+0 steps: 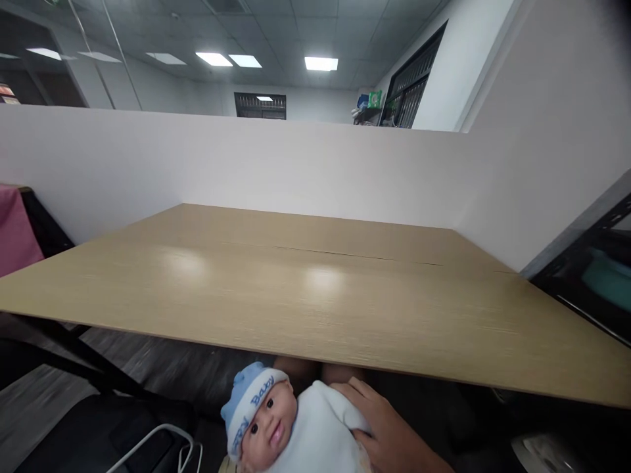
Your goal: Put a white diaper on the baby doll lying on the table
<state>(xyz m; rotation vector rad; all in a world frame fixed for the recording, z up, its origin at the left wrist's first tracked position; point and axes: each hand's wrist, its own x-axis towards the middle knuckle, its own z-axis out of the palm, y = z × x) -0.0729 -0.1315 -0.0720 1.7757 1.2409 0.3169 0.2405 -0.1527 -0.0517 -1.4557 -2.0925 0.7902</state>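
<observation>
- Doll (pixel 315 430) lies across your lap, below the near edge of the table (pixel 305 302), face up, head toward your left and body slanting to your right; the picture's bottom edge cuts off its lower part.
- Your right hand (pixel 372 417) is clasped on the doll at the sleeve (pixel 352 417), fingers over the top, thumb lower down; your forearm runs to the bottom edge.
- Your left hand is out of view, so you cannot tell whether it touches the doll or what shape it has.
- The head, in a blue and white cap (pixel 250 404) with "Baby" readable on its band, lies well apart from your right hand, with the white top between them.
- Your legs (pixel 340 373) show just beyond the doll, running under the table.
- To the doll's left, a white cord (pixel 167 427) loops over something black, near the cap but apart from it.
- Past the table, a white partition (pixel 315 164) stands along the far side; pink cloth (pixel 17 230) hangs at far left.
- Overhead, lights (pixel 320 64) glow, and two bright patches shine on the tabletop.
</observation>
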